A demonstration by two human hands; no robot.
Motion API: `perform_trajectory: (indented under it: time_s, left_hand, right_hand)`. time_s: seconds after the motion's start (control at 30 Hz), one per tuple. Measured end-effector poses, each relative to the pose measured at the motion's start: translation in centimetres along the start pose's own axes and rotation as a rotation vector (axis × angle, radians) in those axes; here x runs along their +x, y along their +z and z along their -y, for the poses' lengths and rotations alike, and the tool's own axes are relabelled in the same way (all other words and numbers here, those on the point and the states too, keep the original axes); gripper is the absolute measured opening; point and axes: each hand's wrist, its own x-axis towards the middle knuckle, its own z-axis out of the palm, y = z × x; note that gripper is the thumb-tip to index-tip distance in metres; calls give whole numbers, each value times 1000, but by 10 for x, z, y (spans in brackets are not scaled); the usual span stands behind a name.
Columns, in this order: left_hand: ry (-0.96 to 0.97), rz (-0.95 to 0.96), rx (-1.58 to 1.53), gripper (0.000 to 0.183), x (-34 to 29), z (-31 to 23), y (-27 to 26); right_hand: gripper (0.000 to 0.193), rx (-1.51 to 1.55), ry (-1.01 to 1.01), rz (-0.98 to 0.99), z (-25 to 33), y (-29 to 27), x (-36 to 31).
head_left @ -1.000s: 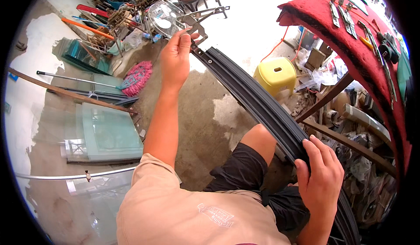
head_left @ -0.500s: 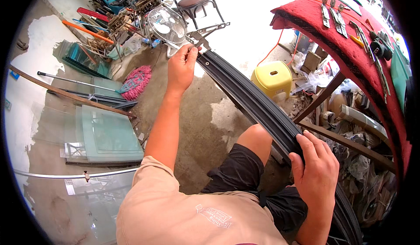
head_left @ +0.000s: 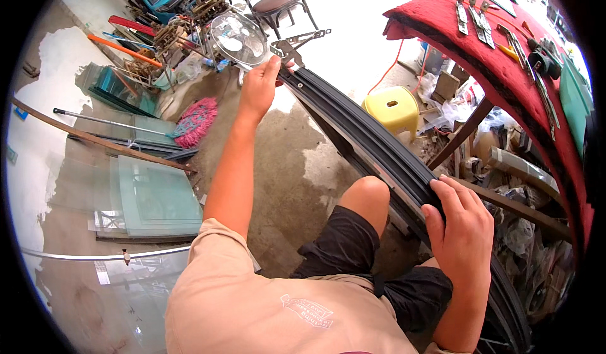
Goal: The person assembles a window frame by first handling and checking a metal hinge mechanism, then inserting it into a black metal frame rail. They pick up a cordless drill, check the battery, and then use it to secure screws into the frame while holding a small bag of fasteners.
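Note:
A long dark grey metal window frame [head_left: 369,130] runs slantwise from the upper middle to the lower right, its grooved side facing up. My left hand [head_left: 260,89] is closed round its far corner, the fingers partly hidden beneath. At that corner a metal friction stay [head_left: 303,41] sticks out, its arm swung away from the frame. Lower down, my right hand [head_left: 459,228] grips the same frame, fingers over the far edge and thumb on the near side.
A yellow stool [head_left: 392,111] stands beyond the frame. On the right, a red-covered table [head_left: 435,32] holds metal stays and tools. Left of me are glass panes [head_left: 158,193], a pink mop [head_left: 196,123] and a fan [head_left: 238,38]. Scrap and plastic [head_left: 517,190] lie under the table.
The frame has tilted slightly, and more of its underside shows near my knee. Both hands keep their hold, the right one a little farther to the right.

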Motion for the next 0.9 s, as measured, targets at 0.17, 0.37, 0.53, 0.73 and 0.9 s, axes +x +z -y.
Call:
perform_trajectory:
  time_s: [0.17, 0.37, 0.53, 0.73, 0.9]
  left_hand:
    - [48, -20, 166, 53, 1, -1, 2]
    - [169, 3, 464, 50, 1, -23, 4]
    - [124, 42, 589, 48, 7, -16, 2]
    - [-100, 205, 223, 47, 22, 4, -7]
    - [-192, 277, 160, 45, 28, 0, -8]
  right_hand:
    - [37, 7, 6, 0, -2, -1, 2]
    - [35, 14, 16, -25, -6, 0, 3]
    - [36, 50, 19, -25, -11, 0, 7]
    - [34, 50, 17, -29, -12, -1, 6]
    - [33, 57, 10, -40, -15, 1, 6]
